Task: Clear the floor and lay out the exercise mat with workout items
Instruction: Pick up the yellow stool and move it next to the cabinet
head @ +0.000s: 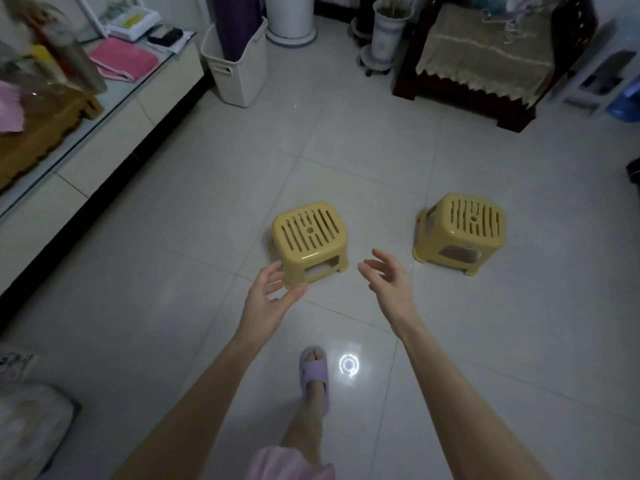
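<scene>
Both hands were held out at the near stool (310, 237).
Left hand (265, 296) and right hand (391, 282) had fingers spread wide, holding nothing, either side of it; a second stool (462, 226) stood to the right, and the rolled mat (237, 26) stood upright in a bin (242, 81) far back.

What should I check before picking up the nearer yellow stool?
1. Hands free: left hand and right hand open, empty: ok.
2. Nearer stool upright, nothing on top: ok.
3. Left hand touching that stool: cannot tell.
4. Floor cleared: not ok, second stool also stands there.
5. Slippered foot clear of both stools: ok.
6. Purple roll upright in white bin: ok.
</scene>
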The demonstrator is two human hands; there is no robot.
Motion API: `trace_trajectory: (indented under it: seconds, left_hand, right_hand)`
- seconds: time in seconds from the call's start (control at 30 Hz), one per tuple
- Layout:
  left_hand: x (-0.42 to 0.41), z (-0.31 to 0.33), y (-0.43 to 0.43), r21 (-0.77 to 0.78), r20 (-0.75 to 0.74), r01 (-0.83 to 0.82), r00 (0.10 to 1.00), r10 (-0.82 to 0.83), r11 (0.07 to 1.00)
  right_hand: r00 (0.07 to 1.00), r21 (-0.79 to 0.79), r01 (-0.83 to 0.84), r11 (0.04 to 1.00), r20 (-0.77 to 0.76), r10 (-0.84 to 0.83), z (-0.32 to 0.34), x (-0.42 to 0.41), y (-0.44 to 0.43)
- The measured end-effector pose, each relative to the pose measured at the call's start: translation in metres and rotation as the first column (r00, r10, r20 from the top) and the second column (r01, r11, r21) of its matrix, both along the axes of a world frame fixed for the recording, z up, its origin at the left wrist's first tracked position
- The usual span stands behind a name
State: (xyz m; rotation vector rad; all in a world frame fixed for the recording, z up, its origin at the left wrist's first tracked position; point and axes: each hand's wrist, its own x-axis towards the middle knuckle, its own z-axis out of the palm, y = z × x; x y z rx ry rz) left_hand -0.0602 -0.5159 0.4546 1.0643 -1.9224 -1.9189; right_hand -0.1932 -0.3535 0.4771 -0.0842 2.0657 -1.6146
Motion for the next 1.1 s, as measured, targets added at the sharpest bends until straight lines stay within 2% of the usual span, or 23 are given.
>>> trace_trajectory:
  seconds: [0.37,0.63,0.9,0.93,1.03,1.1]
  left_hand:
    - [-0.138,-0.028,-0.054,0.017,0.102,-0.112,0.989,0.11,0.994]
    - [-0.209,-0.077,-0.073,0.048,0.135,-0.33,0.937,0.321,0.943]
    - [-0.244,-0.196,-0.1,0.099,0.244,-0.462,0.87,0.428,0.882]
    - [-0.25,-0.239,-0.109,0.088,0.244,-0.473,0.863,0.442,0.877]
    - [-0.258,-0.28,-0.127,0.095,0.274,-0.474,0.858,0.435,0.875]
    - [-0.264,-0.333,-0.138,0.075,0.287,-0.474,0.853,0.436,0.877]
  right_hand:
    - [0.992,0.059,-0.114,0.992,0.062,0.11,-0.034,-0.156,-0.067]
    - [0.959,0.081,-0.256,0.963,0.149,0.242,-0.085,-0.246,-0.113]
    - [0.927,0.11,-0.336,0.935,0.216,0.307,-0.201,-0.302,-0.151]
    - [0.923,0.109,-0.349,0.931,0.211,0.322,-0.244,-0.31,-0.165]
    - [0.922,0.129,-0.349,0.928,0.223,0.316,-0.286,-0.324,-0.177]
    - [0.92,0.147,-0.369,0.918,0.201,0.337,-0.341,-0.333,-0.186]
